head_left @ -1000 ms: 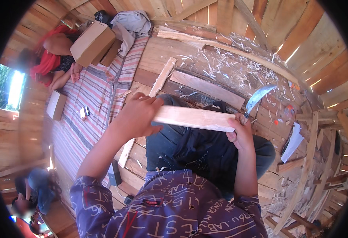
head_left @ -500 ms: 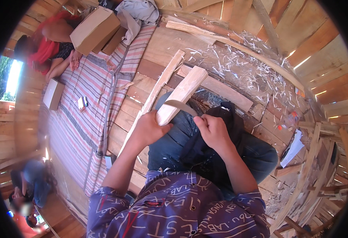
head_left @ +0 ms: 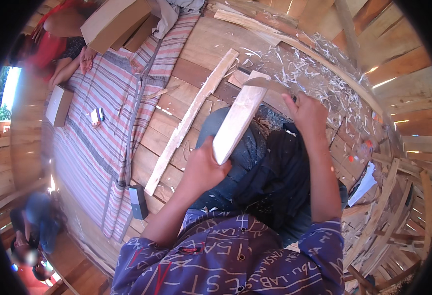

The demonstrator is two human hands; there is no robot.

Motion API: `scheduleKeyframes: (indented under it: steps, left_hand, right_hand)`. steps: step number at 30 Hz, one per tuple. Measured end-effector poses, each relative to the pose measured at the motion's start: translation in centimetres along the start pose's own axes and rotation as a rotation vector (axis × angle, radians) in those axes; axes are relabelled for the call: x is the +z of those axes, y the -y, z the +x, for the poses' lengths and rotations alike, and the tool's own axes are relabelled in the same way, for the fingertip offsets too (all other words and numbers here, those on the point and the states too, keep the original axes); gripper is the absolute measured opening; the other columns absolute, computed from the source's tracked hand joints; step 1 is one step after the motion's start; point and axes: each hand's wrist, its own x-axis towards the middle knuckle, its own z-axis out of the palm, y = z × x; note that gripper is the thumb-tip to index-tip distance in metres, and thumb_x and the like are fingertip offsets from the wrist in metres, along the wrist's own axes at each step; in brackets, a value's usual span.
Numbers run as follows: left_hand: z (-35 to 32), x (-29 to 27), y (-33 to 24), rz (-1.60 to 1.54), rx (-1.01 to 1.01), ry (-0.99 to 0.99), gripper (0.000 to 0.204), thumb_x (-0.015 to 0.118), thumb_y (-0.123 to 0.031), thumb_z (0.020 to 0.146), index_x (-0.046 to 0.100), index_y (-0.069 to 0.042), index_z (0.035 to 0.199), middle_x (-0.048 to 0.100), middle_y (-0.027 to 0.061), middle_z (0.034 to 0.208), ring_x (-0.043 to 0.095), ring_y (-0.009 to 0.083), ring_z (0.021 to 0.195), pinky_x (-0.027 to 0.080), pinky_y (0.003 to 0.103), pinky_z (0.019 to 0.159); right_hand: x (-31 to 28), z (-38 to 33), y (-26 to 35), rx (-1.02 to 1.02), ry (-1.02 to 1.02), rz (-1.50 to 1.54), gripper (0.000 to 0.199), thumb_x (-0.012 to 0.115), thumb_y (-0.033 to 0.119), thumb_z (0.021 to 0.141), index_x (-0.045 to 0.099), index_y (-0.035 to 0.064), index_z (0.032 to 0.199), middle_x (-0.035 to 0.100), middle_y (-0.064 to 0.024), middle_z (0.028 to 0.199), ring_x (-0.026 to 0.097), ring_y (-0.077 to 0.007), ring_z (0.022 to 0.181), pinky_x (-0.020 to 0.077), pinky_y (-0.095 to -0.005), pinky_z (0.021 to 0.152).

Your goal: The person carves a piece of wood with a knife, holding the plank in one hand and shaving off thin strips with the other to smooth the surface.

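Note:
My left hand (head_left: 205, 164) is closed round the near end of a pale squared wood block (head_left: 240, 120), which slants away from me over my bent leg. In my right hand (head_left: 308, 113) is a knife with a curved blade (head_left: 269, 84). The blade lies across the block's far end, and the fingers hide most of the handle. A black cloth (head_left: 277, 172) lies on my lap below the block. On the floor left of it is a long rough wood strip (head_left: 191, 123).
Curled shavings (head_left: 319, 83) litter the floor ahead, beside a long batten (head_left: 304, 49). A striped mat (head_left: 93, 152) spreads to the left, with a cardboard box (head_left: 112, 24) and a seated person (head_left: 48, 54) at its far end. Wood offcuts (head_left: 388, 206) pile up at right.
My right hand has moved the knife away from me, from the block's middle to its far end. My left hand and the block have shifted slightly right and nearer.

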Motion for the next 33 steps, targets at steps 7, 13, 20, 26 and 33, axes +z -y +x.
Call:
scheduleKeyframes:
  steps: [7, 13, 20, 26, 33]
  left_hand:
    - [0.7, -0.2, 0.4, -0.110, 0.045, 0.037, 0.049, 0.069, -0.015, 0.068, 0.055, 0.005, 0.110, 0.065, 0.0289, 0.089, 0.065, 0.0425, 0.090, 0.050, 0.043, 0.079]
    - [0.6, 0.0, 1.0, -0.138, 0.051, 0.034, 0.049, 0.067, -0.013, 0.068, 0.054, 0.005, 0.112, 0.066, 0.0274, 0.090, 0.066, 0.0409, 0.091, 0.050, 0.042, 0.080]
    - [0.8, 0.4, 1.7, -0.093, 0.219, 0.011, 0.053, 0.065, -0.008, 0.068, 0.053, 0.005, 0.118, 0.066, 0.0213, 0.082, 0.067, 0.0332, 0.072, 0.052, 0.038, 0.068]
    - [1.5, -1.8, 0.2, -0.556, -0.153, 0.379, 0.053, 0.064, -0.001, 0.073, 0.050, 0.004, 0.124, 0.058, 0.0061, 0.069, 0.055, 0.0119, 0.047, 0.043, 0.025, 0.042]
    - [0.2, 0.1, -0.4, -0.607, -0.213, 0.304, 0.044, 0.067, -0.004, 0.078, 0.051, 0.003, 0.118, 0.059, 0.0057, 0.071, 0.056, 0.0122, 0.047, 0.043, 0.025, 0.042]
  right_hand:
    - [-1.7, 0.1, 1.5, 0.027, -0.011, -0.022, 0.056, 0.058, 0.056, 0.088, 0.061, 0.0032, 0.068, 0.061, -0.0179, 0.060, 0.062, -0.0370, 0.057, 0.0489, -0.0447, 0.053]
    - [-1.0, -2.4, 3.3, -0.258, 0.097, 0.044, 0.059, 0.053, 0.060, 0.089, 0.062, 0.0044, 0.071, 0.063, -0.0160, 0.061, 0.063, -0.0360, 0.057, 0.0506, -0.0450, 0.054]
    - [-4.7, 5.1, -15.4, 0.524, -0.280, 0.082, 0.066, 0.042, 0.059, 0.094, 0.070, -0.0004, 0.091, 0.067, -0.0261, 0.086, 0.065, -0.0419, 0.089, 0.0490, -0.0479, 0.080]
    - [-1.7, -4.9, -4.7, 0.245, 0.052, 0.310, 0.051, 0.056, 0.047, 0.091, 0.065, -0.0013, 0.078, 0.062, -0.0226, 0.068, 0.064, -0.0382, 0.069, 0.0479, -0.0432, 0.063]
    - [-1.2, -7.0, 6.1, -0.215, 0.263, 0.356, 0.054, 0.064, 0.056, 0.083, 0.057, 0.0081, 0.059, 0.058, -0.0072, 0.052, 0.060, -0.0286, 0.048, 0.0483, -0.0381, 0.047]
